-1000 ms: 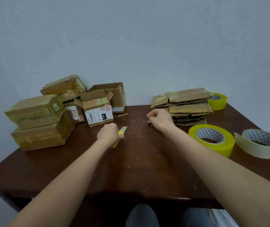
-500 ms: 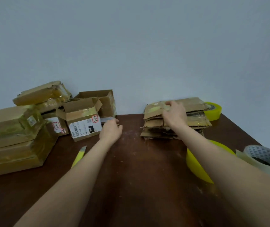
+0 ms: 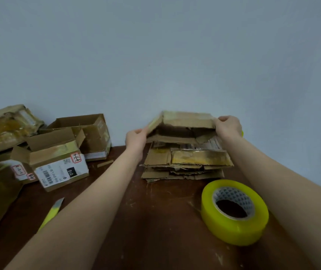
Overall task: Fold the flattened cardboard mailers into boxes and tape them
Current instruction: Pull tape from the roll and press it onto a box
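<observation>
Both hands have a flattened cardboard mailer (image 3: 187, 121) lifted just above the mailer stack (image 3: 187, 162) by the table's (image 3: 155, 221) back edge: left hand (image 3: 136, 138) grips its left end, right hand (image 3: 228, 126) its right. Yellow tape roll (image 3: 233, 211) sits near the right edge, finished boxes (image 3: 58, 162) at the back-left corner.

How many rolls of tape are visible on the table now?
1 for certain: a yellow tape roll lies flat on the table, near right. A yellow sliver behind the right hand may be a second roll, mostly hidden.
</observation>
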Motion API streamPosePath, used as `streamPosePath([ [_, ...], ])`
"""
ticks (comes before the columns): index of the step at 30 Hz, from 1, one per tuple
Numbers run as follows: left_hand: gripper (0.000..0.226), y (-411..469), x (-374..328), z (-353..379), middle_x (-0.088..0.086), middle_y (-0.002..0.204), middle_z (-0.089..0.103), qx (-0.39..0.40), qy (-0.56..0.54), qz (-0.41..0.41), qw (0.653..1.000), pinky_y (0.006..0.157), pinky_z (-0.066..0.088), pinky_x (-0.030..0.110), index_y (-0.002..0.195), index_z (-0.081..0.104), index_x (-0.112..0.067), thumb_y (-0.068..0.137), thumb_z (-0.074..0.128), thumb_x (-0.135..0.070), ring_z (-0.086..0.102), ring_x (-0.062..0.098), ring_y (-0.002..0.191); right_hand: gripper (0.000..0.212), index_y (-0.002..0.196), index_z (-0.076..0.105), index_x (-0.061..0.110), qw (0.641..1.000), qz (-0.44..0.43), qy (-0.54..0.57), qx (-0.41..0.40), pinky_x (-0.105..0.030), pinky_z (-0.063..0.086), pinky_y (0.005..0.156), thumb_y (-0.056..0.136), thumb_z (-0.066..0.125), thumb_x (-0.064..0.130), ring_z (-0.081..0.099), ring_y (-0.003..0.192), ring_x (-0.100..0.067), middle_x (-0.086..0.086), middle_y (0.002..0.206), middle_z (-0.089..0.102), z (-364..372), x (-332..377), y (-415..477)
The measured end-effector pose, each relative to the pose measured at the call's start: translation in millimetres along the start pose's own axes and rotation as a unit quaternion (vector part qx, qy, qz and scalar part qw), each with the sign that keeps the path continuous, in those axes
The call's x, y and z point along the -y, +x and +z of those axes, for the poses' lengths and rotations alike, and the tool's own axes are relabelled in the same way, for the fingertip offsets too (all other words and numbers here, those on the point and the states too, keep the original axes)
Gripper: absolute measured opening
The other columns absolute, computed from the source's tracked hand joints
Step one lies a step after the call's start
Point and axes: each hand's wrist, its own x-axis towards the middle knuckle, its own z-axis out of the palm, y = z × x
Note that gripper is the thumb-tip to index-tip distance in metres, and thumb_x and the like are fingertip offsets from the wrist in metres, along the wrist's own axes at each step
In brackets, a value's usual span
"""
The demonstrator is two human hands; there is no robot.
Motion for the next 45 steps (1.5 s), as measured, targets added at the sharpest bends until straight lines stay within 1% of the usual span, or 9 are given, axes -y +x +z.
streamPosePath([
  [6, 0.028, -42.4, -50.4, -17.1, 0.008, 0.108, 0.066, 0.019, -0.121, 0.107, 0.987, 0.087, 0.056, 0.034, 0.124, 0.056, -0.007, 0.099, 0.043, -0.010, 0.065, 0.019, 0.093, 0.018, 0.104, 0.063, 0.017, 0.981, -0.048, 0.178, 0.055, -0.028, 0.049, 0.079, 0.088, 0.063, 0.008, 0.057, 0.093, -0.016, 0.007, 0.089, 0.058, 9.9, 36.0, -36.2],
  [13, 0.061, -91.3, -57.7, -104.6, 0.001, 0.120, 0.065, 0.150, -0.126, 0.067, 0.978, 0.092, 0.050, 0.041, 0.123, 0.058, -0.027, 0.080, 0.052, -0.070, 0.060, 0.021, 0.112, 0.022, 0.100, 0.058, 0.019, 0.963, -0.149, 0.213, 0.070, -0.015, 0.043, 0.060, 0.088, 0.062, 0.001, 0.055, 0.074, -0.010, 0.004, 0.080, 0.055, -3.7, 40.2, -115.0],
  [18, 0.090, -123.8, -25.1, -177.8, 0.008, 0.123, 0.063, 0.162, -0.122, 0.051, 0.978, 0.089, 0.052, 0.043, 0.141, 0.043, -0.022, 0.057, 0.073, -0.035, 0.062, 0.027, 0.107, 0.031, 0.095, 0.054, 0.020, 0.937, -0.178, 0.225, 0.197, -0.015, 0.046, 0.067, 0.081, 0.066, -0.006, 0.054, 0.079, -0.018, -0.001, 0.081, 0.054, -4.1, 6.6, -185.9],
  [22, 0.101, -162.3, 16.4, -214.7, 0.008, 0.133, 0.056, 0.206, -0.102, 0.101, 0.968, 0.086, 0.052, 0.040, 0.144, 0.036, -0.031, 0.050, 0.073, -0.022, 0.059, 0.029, 0.114, 0.091, 0.146, 0.031, 0.024, 0.939, -0.102, 0.138, 0.299, -0.034, 0.043, 0.097, 0.072, 0.084, 0.028, 0.049, 0.122, -0.021, 0.002, 0.132, 0.047, -7.8, -21.0, -208.8],
  [25, 0.103, -187.3, 40.7, -224.1, 0.002, 0.133, 0.054, 0.245, -0.105, 0.106, 0.958, 0.081, 0.054, 0.033, 0.142, 0.035, -0.042, 0.050, 0.073, -0.017, 0.060, 0.024, 0.115, 0.119, 0.154, 0.013, 0.034, 0.901, -0.090, 0.146, 0.398, -0.032, 0.042, 0.098, 0.061, 0.088, 0.035, 0.045, 0.130, -0.017, 0.006, 0.146, 0.037, -6.9, -27.4, -219.0],
  [30, 0.116, -188.6, 58.5, -230.9, -0.002, 0.146, 0.040, 0.228, -0.029, 0.087, 0.969, 0.097, 0.049, 0.036, 0.146, 0.023, -0.047, 0.049, 0.081, -0.020, 0.049, 0.017, 0.127, 0.080, 0.132, 0.049, 0.033, 0.861, -0.098, 0.232, 0.442, -0.034, 0.055, 0.087, 0.062, 0.085, 0.024, 0.067, 0.104, -0.014, 0.001, 0.122, 0.066, -0.2, -28.8, -228.6],
  [35, 0.098, -179.1, 44.9, -219.0, -0.017, 0.136, 0.037, 0.122, -0.035, 0.148, 0.981, 0.078, 0.048, 0.011, 0.146, 0.017, -0.046, 0.076, 0.078, -0.012, 0.046, -0.011, 0.108, 0.094, 0.145, 0.033, 0.034, 0.871, -0.204, 0.123, 0.430, -0.035, 0.051, 0.097, 0.065, 0.083, 0.038, 0.054, 0.121, -0.013, 0.010, 0.133, 0.054, 3.4, -24.5, -226.3],
  [40, 0.082, -173.1, 45.4, -202.9, -0.016, 0.135, 0.046, 0.060, -0.017, 0.223, 0.973, 0.085, 0.053, 0.021, 0.129, 0.033, -0.056, 0.069, 0.082, -0.030, 0.052, 0.000, 0.117, 0.112, 0.150, 0.019, 0.039, 0.885, -0.262, 0.086, 0.375, -0.034, 0.042, 0.106, 0.058, 0.077, 0.067, 0.043, 0.130, -0.009, 0.011, 0.147, 0.038, 2.1, -35.4, -226.5],
  [45, 0.090, -164.3, 35.4, -203.5, -0.033, 0.129, 0.036, 0.022, 0.067, 0.278, 0.958, 0.087, 0.046, 0.014, 0.135, 0.029, -0.054, 0.064, 0.082, -0.039, 0.042, -0.008, 0.117, 0.072, 0.126, 0.010, 0.062, 0.894, -0.285, 0.104, 0.329, -0.002, 0.041, 0.081, 0.087, 0.065, 0.037, 0.041, 0.110, 0.019, 0.041, 0.129, 0.025, -4.2, -29.5, -222.9],
])
